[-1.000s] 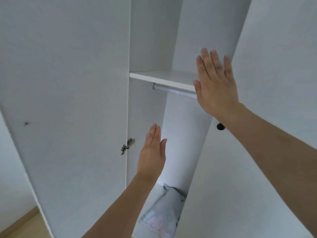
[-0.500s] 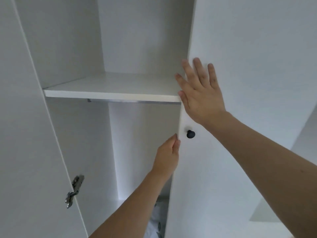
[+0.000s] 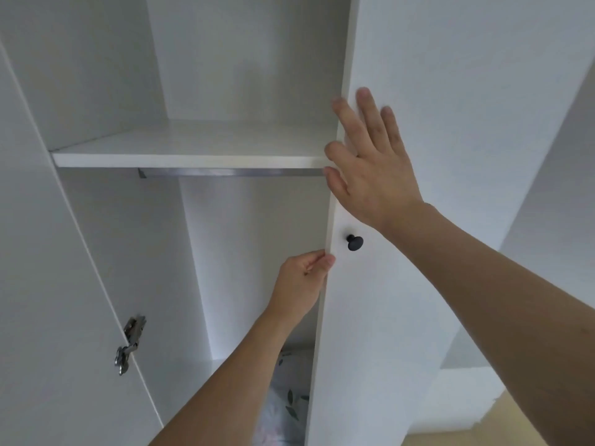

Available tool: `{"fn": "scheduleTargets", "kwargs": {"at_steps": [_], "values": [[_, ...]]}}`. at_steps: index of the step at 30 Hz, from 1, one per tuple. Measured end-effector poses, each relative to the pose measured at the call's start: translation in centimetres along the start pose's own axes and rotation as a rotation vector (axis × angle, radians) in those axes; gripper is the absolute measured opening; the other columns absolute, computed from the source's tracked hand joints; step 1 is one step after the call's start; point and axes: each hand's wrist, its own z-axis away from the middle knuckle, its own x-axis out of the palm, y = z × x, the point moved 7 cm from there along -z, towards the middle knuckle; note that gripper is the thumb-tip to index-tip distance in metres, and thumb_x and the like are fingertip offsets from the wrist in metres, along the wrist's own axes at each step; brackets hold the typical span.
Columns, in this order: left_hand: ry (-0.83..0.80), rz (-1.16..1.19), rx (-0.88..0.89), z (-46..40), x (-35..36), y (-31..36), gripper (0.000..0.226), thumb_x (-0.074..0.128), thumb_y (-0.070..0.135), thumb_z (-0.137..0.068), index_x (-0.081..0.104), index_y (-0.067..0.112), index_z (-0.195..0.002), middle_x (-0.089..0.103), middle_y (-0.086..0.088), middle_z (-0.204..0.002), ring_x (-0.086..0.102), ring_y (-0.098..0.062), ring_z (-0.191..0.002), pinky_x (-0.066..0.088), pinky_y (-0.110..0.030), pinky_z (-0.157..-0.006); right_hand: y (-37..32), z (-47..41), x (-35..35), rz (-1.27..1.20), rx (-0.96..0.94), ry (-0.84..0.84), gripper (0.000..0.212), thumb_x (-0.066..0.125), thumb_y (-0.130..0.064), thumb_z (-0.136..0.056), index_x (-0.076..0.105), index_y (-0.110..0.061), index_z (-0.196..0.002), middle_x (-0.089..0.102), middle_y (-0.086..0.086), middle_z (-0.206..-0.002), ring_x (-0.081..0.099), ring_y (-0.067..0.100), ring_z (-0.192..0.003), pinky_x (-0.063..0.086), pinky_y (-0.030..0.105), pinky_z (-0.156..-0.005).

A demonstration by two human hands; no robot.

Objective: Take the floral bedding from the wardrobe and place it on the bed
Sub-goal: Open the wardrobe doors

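White wardrobe [image 3: 225, 146]: floral bedding [image 3: 289, 400] low, beneath left hand [image 3: 302, 284] gripping door edge [image 3: 325, 284].

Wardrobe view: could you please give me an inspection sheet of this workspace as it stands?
Surface: shelf bare; rail under it.
Job's things: bedding low inside wardrobe, mostly hidden by right door; bed not in view.
Clutter: nothing seen.
Hands: left hand grips right door's edge below knob; right hand flat on door face, empty.
Cables: nothing seen.
Surroundings: left door open, hinge showing.
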Motion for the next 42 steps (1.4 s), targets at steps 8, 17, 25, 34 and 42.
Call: {"fn": "scheduleTargets", "kwargs": {"at_steps": [8,17,25,34,42], "values": [[-0.055,0.150,-0.076,7.7,4.1,3.8,0.017,0.070,0.033,-0.086,0.080,0.020,-0.092,0.076,-0.010,-0.090,0.069,-0.020,-0.082,0.056,-0.044,-0.088,2.0,5.6,-9.2,-0.112,-0.038,0.114,0.018,0.056,-0.027,-0.085,0.061,-0.010,-0.087,0.038,0.017,-0.149,0.021,0.044,-0.143,0.025,0.055,-0.113],[-0.210,0.190,-0.059,11.8,10.7,8.6,0.015,0.081,0.014,-0.076,0.077,0.002,-0.084,0.076,-0.008,-0.081,0.072,-0.026,-0.077,0.060,-0.034,-0.072,5.8,11.7,-17.1,-0.042,-0.052,0.176,0.014,0.059,-0.017,-0.076,0.062,-0.004,-0.080,0.047,0.022,-0.141,0.029,0.049,-0.138,0.030,0.058,-0.109],[-0.507,0.083,0.030,12.7,18.9,10.9,0.074,0.087,0.047,-0.064,0.058,0.030,-0.130,0.062,0.015,-0.128,0.066,-0.007,-0.106,0.053,-0.038,-0.096,10.0,16.3,-21.8,0.223,0.041,0.120,0.055,0.051,-0.018,-0.073,0.061,-0.005,-0.126,0.035,0.023,-0.149,0.026,0.051,-0.138,0.020,0.059,-0.115],[-0.576,-0.121,0.143,13.2,27.3,13.8,0.124,0.074,0.076,-0.057,0.006,0.037,-0.153,0.020,0.024,-0.156,0.021,0.001,-0.143,0.027,-0.032,-0.115,15.7,20.8,-24.8,0.533,0.114,-0.024,0.069,0.037,-0.024,-0.082,0.033,-0.001,-0.146,0.025,0.021,-0.154,0.022,0.037,-0.145,0.014,0.051,-0.119],[-0.485,-0.264,0.293,13.0,33.8,16.6,0.132,0.066,0.075,-0.066,-0.015,0.017,-0.153,-0.018,0.010,-0.161,-0.016,0.000,-0.146,0.020,-0.030,-0.116,21.5,24.9,-25.7,0.652,0.179,-0.140,0.064,0.032,-0.031,-0.094,0.023,-0.001,-0.150,0.019,0.020,-0.157,0.016,0.034,-0.147,0.014,0.050,-0.120]]}}
